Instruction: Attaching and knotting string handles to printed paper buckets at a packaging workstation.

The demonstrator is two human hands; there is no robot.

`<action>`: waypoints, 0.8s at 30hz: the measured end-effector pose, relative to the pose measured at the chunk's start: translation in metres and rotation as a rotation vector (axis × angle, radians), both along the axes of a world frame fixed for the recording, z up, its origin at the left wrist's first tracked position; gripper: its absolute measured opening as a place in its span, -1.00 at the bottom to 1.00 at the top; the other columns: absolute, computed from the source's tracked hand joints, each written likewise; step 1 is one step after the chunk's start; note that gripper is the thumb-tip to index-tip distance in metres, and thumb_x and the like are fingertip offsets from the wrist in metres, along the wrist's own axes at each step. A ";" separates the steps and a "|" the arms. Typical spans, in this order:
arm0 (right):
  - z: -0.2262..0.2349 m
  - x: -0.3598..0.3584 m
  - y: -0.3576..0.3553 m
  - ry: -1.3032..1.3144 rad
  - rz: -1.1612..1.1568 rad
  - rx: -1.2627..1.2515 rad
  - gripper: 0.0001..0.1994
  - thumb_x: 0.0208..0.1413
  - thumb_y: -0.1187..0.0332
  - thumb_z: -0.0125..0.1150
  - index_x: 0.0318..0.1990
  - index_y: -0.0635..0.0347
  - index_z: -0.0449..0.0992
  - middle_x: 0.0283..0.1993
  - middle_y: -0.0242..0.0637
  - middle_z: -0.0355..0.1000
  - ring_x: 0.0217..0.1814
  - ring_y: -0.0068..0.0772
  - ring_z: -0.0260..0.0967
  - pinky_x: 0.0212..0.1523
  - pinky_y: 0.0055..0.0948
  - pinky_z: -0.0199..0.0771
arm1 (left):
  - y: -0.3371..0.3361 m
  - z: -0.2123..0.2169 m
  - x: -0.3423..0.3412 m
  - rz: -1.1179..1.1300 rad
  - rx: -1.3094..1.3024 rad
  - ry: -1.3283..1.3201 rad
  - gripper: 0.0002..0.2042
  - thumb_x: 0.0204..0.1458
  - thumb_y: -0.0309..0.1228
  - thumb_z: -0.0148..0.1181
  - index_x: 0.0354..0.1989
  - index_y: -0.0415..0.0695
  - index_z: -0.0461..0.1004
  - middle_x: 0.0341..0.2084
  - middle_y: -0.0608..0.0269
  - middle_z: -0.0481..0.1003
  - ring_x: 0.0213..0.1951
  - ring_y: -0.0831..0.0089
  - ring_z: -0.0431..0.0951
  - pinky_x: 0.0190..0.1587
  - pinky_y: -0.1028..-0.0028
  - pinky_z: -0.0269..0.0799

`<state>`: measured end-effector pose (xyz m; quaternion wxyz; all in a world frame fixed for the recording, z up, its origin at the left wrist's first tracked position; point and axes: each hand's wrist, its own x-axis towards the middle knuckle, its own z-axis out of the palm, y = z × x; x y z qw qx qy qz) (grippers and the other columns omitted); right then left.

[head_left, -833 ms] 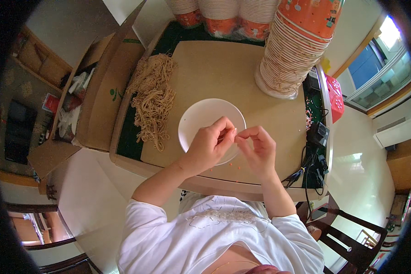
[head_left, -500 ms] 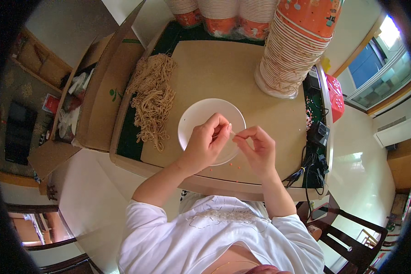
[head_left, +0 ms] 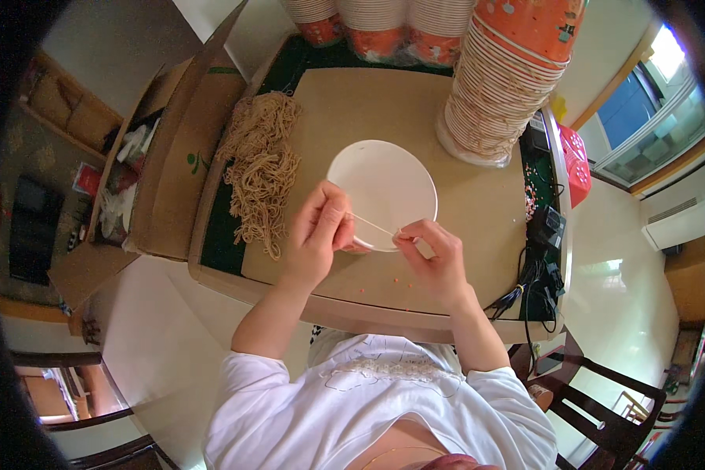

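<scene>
You pinch a thin strand point(head_left: 372, 226) taut between both hands, left hand point(head_left: 319, 235) and right hand point(head_left: 433, 254), fingers closed on either end, its length running crosswise over the white bowl point(head_left: 384, 184) on the table point(head_left: 384, 102).

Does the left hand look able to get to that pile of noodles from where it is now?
Probably yes. The left hand is at the near rim of the white bowl, and the pile of noodles lies just to its left on bare tabletop, nothing between. It does pinch a thin strand with the right hand.
</scene>
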<state>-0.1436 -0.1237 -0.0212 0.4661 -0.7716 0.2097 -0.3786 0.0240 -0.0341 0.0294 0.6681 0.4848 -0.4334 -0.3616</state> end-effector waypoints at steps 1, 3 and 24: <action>-0.001 -0.001 0.000 0.010 -0.002 0.007 -0.92 -0.01 0.60 0.23 -0.34 0.27 0.49 -0.37 -0.25 0.48 -0.29 -0.27 0.45 -0.29 -0.41 0.48 | -0.001 -0.001 0.002 0.031 -0.007 0.015 -0.76 0.29 -0.31 -0.15 -0.45 -0.08 0.21 -0.69 0.46 0.16 -0.66 0.69 0.11 -0.61 0.65 -0.01; 0.002 -0.002 0.001 0.003 0.016 -0.011 -0.91 -0.02 0.60 0.23 -0.35 0.26 0.49 -0.37 -0.26 0.48 -0.28 -0.25 0.44 -0.28 -0.40 0.47 | -0.001 -0.004 0.007 0.061 -0.011 0.087 -0.75 0.28 -0.28 -0.13 -0.46 -0.07 0.20 -0.75 0.44 0.12 -0.68 0.65 0.06 -0.63 0.60 -0.06; 0.002 -0.020 -0.026 0.311 0.132 -0.562 -0.80 -0.06 0.49 0.21 -0.22 0.12 0.48 -0.25 -0.34 0.47 -0.12 -0.25 0.40 0.15 -0.16 0.23 | 0.024 -0.006 0.036 0.047 0.077 0.059 -0.83 0.28 -0.40 -0.14 -0.41 -0.09 0.20 -0.66 0.44 0.17 -0.63 0.69 0.09 -0.60 0.65 0.00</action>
